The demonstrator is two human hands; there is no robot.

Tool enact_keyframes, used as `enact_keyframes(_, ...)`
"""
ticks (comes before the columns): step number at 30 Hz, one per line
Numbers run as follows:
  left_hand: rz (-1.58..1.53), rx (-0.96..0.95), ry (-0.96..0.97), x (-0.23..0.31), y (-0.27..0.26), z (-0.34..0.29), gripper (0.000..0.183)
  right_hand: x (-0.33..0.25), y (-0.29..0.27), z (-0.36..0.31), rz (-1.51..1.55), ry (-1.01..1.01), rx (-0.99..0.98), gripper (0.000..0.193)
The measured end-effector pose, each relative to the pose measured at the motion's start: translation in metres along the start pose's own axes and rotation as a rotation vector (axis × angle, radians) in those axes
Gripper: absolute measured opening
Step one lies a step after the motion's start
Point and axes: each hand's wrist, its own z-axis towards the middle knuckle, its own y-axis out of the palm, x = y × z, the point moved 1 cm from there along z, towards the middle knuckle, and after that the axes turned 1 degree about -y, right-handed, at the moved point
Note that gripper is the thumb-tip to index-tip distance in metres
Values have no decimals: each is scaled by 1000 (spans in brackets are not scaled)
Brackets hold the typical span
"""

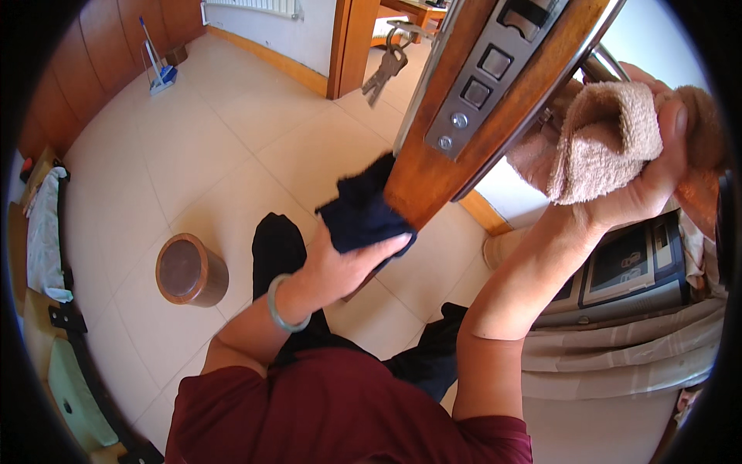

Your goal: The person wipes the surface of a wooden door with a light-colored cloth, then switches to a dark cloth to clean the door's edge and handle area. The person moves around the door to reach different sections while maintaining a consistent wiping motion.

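Observation:
A wooden door (423, 174) stands edge-on before me, with a metal lock plate (495, 73) set into its edge. My left hand (352, 263), a pale bangle on its wrist, holds a dark navy cloth (363, 216) against the door's left face, below the lock plate. On the other side, my right hand (661, 158) grips a folded beige towel (607, 143) close to the door's glossy right face. A bunch of keys (386, 71) hangs on the left side of the door, beside the lock.
A round wooden stool (192, 271) stands on the tiled floor at left. Far left are a blue dustpan (162, 79) and a bench with cushions (77, 394). At right, a box (630, 267) sits by a draped striped cloth (618, 348). A doorway opens ahead.

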Motion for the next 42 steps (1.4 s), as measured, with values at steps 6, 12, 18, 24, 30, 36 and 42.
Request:
enact_keyframes(6, -201, 58, 111, 17, -6, 22, 12, 8, 26, -5, -30, -35, 170, 31)
enact_keyframes(12, -213, 14, 56, 4, -17, 18, 12, 3, 43, -9, 76, 52, 50, 31)
enact_keyframes(18, -68, 242, 167, -3, -22, 23, 16, -6, 75, -8, 306, -8, -34, 41)
enact_keyframes(24, -221, 187, 122, -13, -36, 24, 16, 6, 79, -8, 225, -11, -39, 40)
enact_keyframes(30, -310, 109, 79, -19, -52, 29, 11, 25, 70, -5, 102, -17, -24, 39)
enact_keyframes(36, -675, 115, 74, -48, -73, 31, 29, 39, 67, -9, 5, -78, 7, 37)
enact_keyframes(42, -756, 147, 81, -48, -81, 42, 33, 49, 76, -32, -635, -430, -31, 36)
